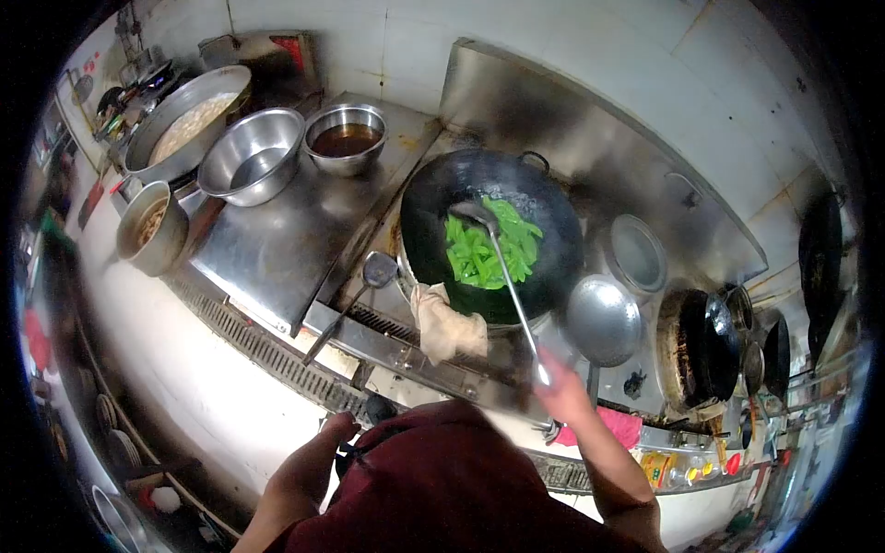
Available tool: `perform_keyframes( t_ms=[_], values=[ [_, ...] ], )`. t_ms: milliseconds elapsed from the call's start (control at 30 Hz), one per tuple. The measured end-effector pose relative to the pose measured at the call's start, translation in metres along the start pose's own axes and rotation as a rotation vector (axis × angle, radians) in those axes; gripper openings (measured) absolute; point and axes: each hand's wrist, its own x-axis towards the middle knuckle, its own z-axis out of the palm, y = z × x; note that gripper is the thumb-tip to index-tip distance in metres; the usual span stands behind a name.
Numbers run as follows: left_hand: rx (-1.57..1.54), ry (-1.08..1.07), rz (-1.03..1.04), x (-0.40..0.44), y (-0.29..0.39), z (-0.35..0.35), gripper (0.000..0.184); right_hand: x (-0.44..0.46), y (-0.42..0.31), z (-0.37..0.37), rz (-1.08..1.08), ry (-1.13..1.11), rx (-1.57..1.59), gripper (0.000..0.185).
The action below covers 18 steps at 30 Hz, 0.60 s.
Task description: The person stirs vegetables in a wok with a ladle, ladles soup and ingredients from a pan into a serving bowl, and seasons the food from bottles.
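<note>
My right hand (560, 387) is closed around the end of a long-handled ladle (509, 281). The ladle's dark bowl rests among bright green vegetable pieces (489, 253) in a large black wok (429, 198). A beige cloth (447, 324) drapes over the wok's near rim. Low at the front of the stove is my left hand (341, 428), beside a dark rounded knob-like part (378, 408). Its fingers are mostly hidden, so I cannot make out whether it grips anything. A spatula (378, 270) lies left of the wok, its handle pointing toward me.
On the left stand a wide pan of pale food (235, 81), a steel bowl (277, 175), a bowl of brown liquid (380, 158) and a metal pot (180, 230). A large strainer or ladle (604, 323) and a blackened wok (682, 355) are at the right. Bottles (678, 470) sit below.
</note>
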Motion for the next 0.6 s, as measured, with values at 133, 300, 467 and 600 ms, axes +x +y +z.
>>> perform_keyframes(
  t_ms=[133,300,467,600],
  values=[
    [-0.045,-0.001,0.030,0.001,-0.002,0.000,0.045,0.004,0.000,0.000,0.282,-0.282,0.207,0.070],
    [0.048,0.042,0.048,0.001,-0.002,-0.001,0.047,0.028,0.042,0.026,0.047,0.062,-0.119,0.071],
    [-0.005,0.020,0.082,-0.002,-0.005,-0.002,0.046,0.045,0.065,0.018,-0.059,0.292,0.007,0.069],
    [-0.041,-0.005,0.011,-0.010,0.000,-0.003,0.047,0.053,0.078,0.020,-0.232,0.404,0.004,0.069]
  ],
)
